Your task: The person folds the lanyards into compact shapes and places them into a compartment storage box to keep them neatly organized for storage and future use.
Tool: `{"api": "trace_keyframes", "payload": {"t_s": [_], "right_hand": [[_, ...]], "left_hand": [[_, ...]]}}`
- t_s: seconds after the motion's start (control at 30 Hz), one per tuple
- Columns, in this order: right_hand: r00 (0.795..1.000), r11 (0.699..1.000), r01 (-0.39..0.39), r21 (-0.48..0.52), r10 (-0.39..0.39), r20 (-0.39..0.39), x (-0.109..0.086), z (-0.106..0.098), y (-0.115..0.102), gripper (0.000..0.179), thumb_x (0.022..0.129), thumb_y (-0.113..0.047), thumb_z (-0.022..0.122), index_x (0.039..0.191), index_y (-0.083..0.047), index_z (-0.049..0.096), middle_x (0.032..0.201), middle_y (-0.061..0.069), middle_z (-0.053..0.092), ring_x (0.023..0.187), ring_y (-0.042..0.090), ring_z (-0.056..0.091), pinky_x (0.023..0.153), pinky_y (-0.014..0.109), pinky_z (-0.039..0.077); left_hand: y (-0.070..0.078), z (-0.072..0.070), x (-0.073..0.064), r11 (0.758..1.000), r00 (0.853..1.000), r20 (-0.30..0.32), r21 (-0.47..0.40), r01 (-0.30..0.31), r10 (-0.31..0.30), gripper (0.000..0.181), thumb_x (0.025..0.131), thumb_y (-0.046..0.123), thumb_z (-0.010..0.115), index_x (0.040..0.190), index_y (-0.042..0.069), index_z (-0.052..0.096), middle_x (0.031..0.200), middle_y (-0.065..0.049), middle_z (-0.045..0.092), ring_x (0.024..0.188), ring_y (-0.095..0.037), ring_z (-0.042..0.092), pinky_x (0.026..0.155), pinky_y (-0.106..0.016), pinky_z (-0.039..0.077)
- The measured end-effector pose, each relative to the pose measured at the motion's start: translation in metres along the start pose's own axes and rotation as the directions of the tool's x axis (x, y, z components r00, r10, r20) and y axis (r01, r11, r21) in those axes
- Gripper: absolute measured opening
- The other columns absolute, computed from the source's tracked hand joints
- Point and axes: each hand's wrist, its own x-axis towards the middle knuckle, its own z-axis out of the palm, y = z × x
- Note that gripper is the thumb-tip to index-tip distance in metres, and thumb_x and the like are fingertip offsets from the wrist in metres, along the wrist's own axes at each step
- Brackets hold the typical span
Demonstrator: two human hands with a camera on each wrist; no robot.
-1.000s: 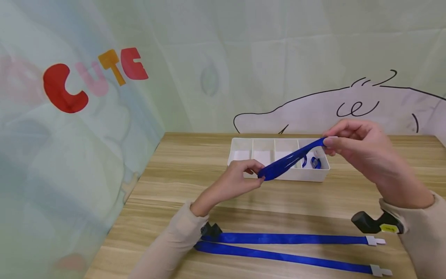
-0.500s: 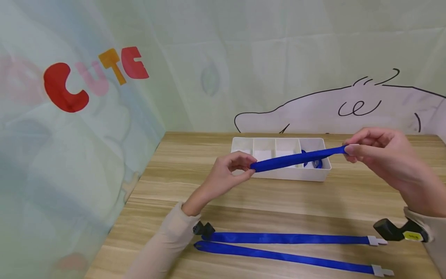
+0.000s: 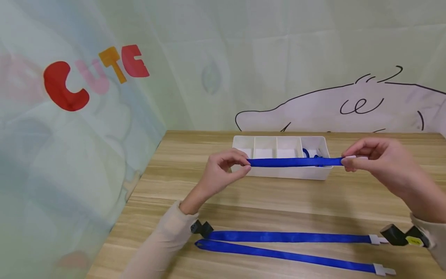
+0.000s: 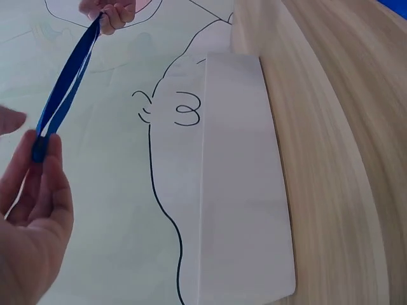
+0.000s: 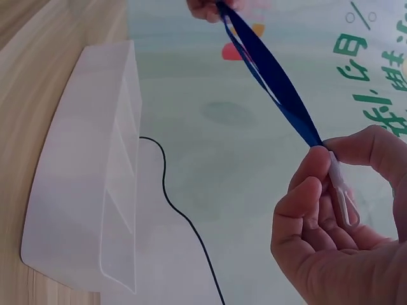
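Observation:
A blue lanyard (image 3: 296, 162) is stretched level between my two hands, in front of the white box. My left hand (image 3: 223, 170) holds its looped end at the fingertips. At the opposite end my right hand (image 3: 383, 161) pinches the strap by its white plastic clip (image 5: 343, 197), whose narrow loop points into the palm in the right wrist view. Both wrist views show the strap doubled, with a slim gap between its two layers. Two more blue lanyards, an upper one (image 3: 292, 236) and a lower one (image 3: 289, 254), lie on the table with white clips to the right.
The white divided box (image 3: 285, 173) stands at the back of the wooden table (image 3: 174, 178). Small blue loops (image 3: 306, 153) lie in its rightmost compartment, partly hidden by the held strap. A printed cloth backdrop (image 3: 209, 46) hangs behind and at the left.
The held lanyard has gone from slanted and bunched to straight and level. My right hand has moved right and down, my left hand left and slightly up.

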Motion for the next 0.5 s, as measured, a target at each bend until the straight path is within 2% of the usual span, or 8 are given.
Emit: {"api": "trace_keyframes", "payload": {"t_s": [0.1,0.17,0.27,0.4,0.5], "right_hand": [[0.999,0.998,-0.011,-0.065,0.009,-0.036,-0.001,0.006,-0.002,0.009,0.087,0.009,0.07,0.093,0.002,0.071,0.083,0.004,0.072,0.07,0.016,0.067,0.071,0.017,0.055],[0.998,0.991,-0.031,-0.131,0.022,-0.065,-0.003,0.01,-0.004,0.008,0.087,0.005,0.074,0.093,0.001,0.071,0.086,0.001,0.072,0.072,0.015,0.068,0.072,0.016,0.055],[0.996,0.987,-0.036,-0.155,0.024,-0.083,-0.005,0.014,-0.005,0.01,0.086,0.004,0.076,0.094,0.002,0.071,0.088,0.0,0.072,0.073,0.014,0.068,0.072,0.015,0.055],[0.997,0.988,-0.016,-0.156,0.003,-0.083,-0.007,0.017,-0.004,0.01,0.085,0.005,0.075,0.094,0.001,0.071,0.087,0.0,0.072,0.074,0.013,0.069,0.073,0.015,0.055],[0.996,0.988,0.007,-0.154,-0.02,-0.084,-0.008,0.017,-0.003,0.011,0.085,0.007,0.075,0.094,0.001,0.071,0.088,0.0,0.072,0.074,0.013,0.069,0.073,0.015,0.055]], "left_hand": [[0.002,0.002,0.001,0.999,0.996,-0.08,0.014,0.05,-0.048,0.007,0.083,-0.007,0.076,0.085,-0.004,0.071,0.089,-0.011,0.07,0.081,-0.022,0.066,0.073,-0.027,0.058],[0.003,0.004,0.001,0.996,0.988,-0.124,0.023,0.092,-0.088,0.008,0.083,-0.003,0.078,0.082,-0.002,0.07,0.086,-0.009,0.07,0.077,-0.02,0.067,0.068,-0.026,0.057],[0.003,0.005,0.002,0.99,0.975,-0.174,-0.001,0.142,-0.14,0.01,0.082,-0.003,0.079,0.08,-0.004,0.07,0.084,-0.008,0.072,0.073,-0.019,0.067,0.064,-0.023,0.056],[0.005,0.006,0.003,0.982,0.957,-0.218,-0.066,0.179,-0.189,0.011,0.083,-0.004,0.078,0.079,-0.008,0.068,0.083,-0.007,0.073,0.073,-0.017,0.068,0.062,-0.022,0.054],[0.007,0.007,0.003,0.975,0.949,-0.227,-0.096,0.203,-0.219,0.011,0.084,-0.004,0.077,0.078,-0.007,0.068,0.082,-0.006,0.073,0.073,-0.017,0.069,0.063,-0.021,0.054]]}}
